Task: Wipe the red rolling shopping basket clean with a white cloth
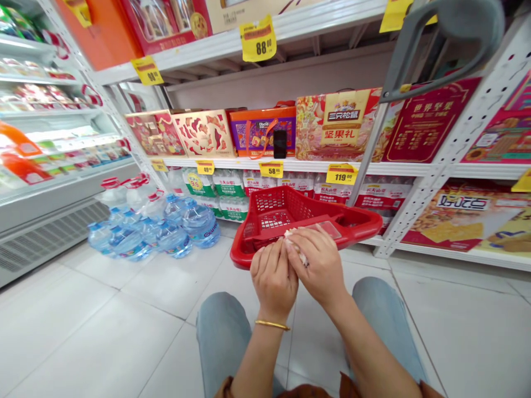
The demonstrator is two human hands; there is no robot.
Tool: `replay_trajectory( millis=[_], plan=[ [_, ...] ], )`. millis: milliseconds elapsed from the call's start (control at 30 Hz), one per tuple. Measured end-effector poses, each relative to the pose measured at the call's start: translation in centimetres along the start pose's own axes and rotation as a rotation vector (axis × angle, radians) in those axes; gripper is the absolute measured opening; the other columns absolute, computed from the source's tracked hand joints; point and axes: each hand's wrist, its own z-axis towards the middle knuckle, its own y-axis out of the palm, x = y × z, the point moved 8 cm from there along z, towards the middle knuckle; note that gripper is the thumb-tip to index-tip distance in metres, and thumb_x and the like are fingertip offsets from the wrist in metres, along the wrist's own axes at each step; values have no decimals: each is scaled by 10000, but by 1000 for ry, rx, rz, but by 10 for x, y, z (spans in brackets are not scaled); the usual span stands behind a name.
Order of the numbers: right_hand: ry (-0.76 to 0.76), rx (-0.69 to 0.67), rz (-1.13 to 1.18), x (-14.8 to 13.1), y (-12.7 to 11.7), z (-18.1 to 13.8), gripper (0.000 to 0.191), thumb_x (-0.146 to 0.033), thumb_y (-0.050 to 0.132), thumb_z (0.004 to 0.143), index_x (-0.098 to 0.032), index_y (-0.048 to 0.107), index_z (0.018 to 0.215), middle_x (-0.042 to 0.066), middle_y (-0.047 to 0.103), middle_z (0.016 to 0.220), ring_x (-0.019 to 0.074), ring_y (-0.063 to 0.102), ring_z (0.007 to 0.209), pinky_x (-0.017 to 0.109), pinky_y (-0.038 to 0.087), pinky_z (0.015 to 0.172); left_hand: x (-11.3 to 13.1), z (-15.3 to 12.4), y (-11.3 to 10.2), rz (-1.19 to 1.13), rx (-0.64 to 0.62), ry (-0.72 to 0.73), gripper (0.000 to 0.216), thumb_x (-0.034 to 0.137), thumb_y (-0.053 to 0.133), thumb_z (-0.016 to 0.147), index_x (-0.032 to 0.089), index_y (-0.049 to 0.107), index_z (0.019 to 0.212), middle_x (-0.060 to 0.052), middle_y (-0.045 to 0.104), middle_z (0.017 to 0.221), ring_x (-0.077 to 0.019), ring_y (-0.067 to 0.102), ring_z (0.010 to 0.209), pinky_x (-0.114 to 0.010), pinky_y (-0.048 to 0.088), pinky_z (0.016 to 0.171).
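My left hand (272, 279) and my right hand (317, 262) are closed together in front of my knees. Between them is a small whitish lumpy thing (304, 258) with a few dark specks, mostly covered by my fingers; its kind cannot be made out. Curled fingers of both hands press against it. A gold bangle (272, 325) circles my left wrist. Right behind my hands stands a red plastic shopping basket (239, 255) with a grey pull handle (409, 52) rising to the right. My hands overlap its near rim in the view; contact with it cannot be judged.
Large blue-tinted water bottles (172, 239) stand on the tiled floor (161, 315) at left, beside a refrigerated display (62, 215). Ahead, a white shelf (307, 167) bears gift boxes (338, 124) and a dark phone-like object (280, 145), with wrapped bottle packs (230, 183) below.
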Motion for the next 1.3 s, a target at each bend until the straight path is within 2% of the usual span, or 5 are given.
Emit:
replay_trajectory(
  millis=[233,733,900,1100,1300],
  plan=[
    [62,41,-95,17,-6,1,171,-278,508,914,-239,674,900,4,736,931,166,666,907,437,263,1129,-1,0,0,35,-17,61,285,179,528,890,131,633,1151,-104,729,1054,-213,659,960,-367,400,936],
    [178,122,-228,69,-28,-1,213,-347,511,911,-230,688,890,29,743,948,214,677,939,487,318,1077,-2,1,0,22,-23,54,304,180,527,891,146,624,1177,-91,726,1074,-212,661,974,-369,393,947],
    [231,151,-241,80,-33,-2,220,-357,514,904,-219,684,883,38,738,923,210,669,874,502,334,1066,-3,0,0,12,-12,24,287,177,530,889,148,637,1153,-89,724,1082,-213,659,975,-374,387,955],
    [169,203,-171,57,-28,-3,183,-312,529,903,-199,667,944,59,727,957,203,661,915,478,373,1062,-1,3,-2,0,-1,-27,267,171,520,892,140,650,1123,-97,726,1069,-218,653,981,-378,389,940],
    [12,65,-11,8,-5,-4,154,-250,521,904,-206,655,966,44,718,985,188,641,967,448,359,1081,-1,3,-2,-17,-27,-3,288,174,470,921,117,634,1151,-124,705,1128,-214,648,1001,-370,382,930]
  ],
)
